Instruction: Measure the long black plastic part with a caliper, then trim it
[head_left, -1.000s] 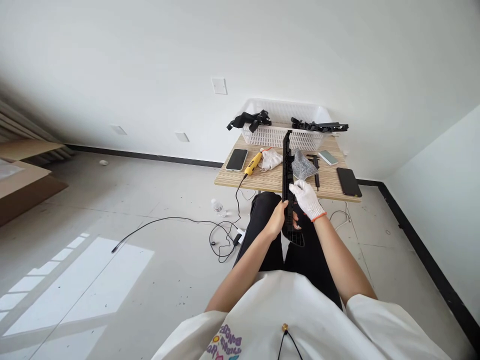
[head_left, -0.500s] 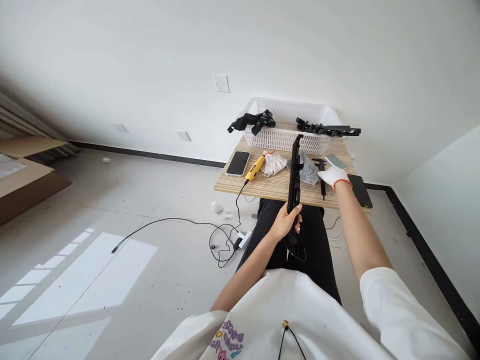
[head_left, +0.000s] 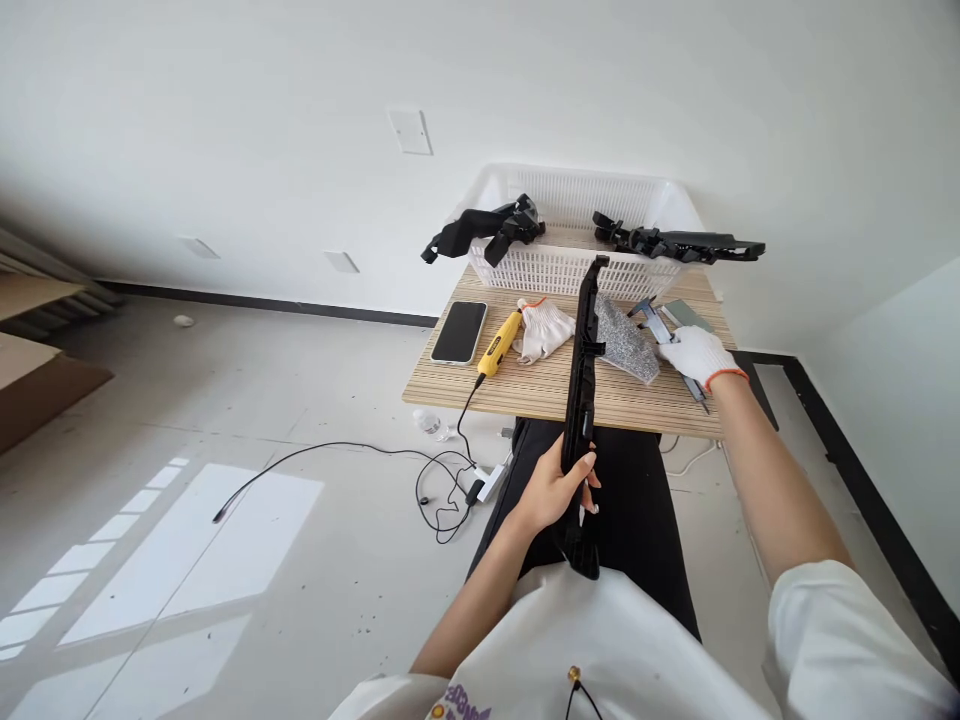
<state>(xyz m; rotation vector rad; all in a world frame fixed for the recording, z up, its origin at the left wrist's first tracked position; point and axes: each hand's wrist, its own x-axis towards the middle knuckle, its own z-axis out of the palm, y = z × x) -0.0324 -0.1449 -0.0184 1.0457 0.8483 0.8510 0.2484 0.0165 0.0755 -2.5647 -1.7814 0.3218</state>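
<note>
My bare left hand (head_left: 556, 487) is wrapped round a long, narrow black plastic part (head_left: 581, 365), held upright over my lap with its top reaching above the table. On the right, my right hand (head_left: 703, 357) wears a white glove with an orange cuff. Its fingers are closed on a caliper (head_left: 655, 322), which slants across the right side of the table. Beside the caliper lies a speckled grey piece (head_left: 630, 345), partly behind the black part. A flat grey-green block (head_left: 686, 315) sits just past the gloved hand.
Behind stands a white plastic basket (head_left: 585, 270) with black plastic parts (head_left: 487, 230) over its rim. The wooden table (head_left: 517, 395) also bears a phone (head_left: 459, 332), a yellow corded tool (head_left: 499, 345) and a white glove (head_left: 545, 328). Cables and a power strip (head_left: 491, 482) lie on the floor.
My right hand has taken hold of the caliper and turned it to a slant, moving it right. The black part has come a little nearer to me. The view has shifted slightly.
</note>
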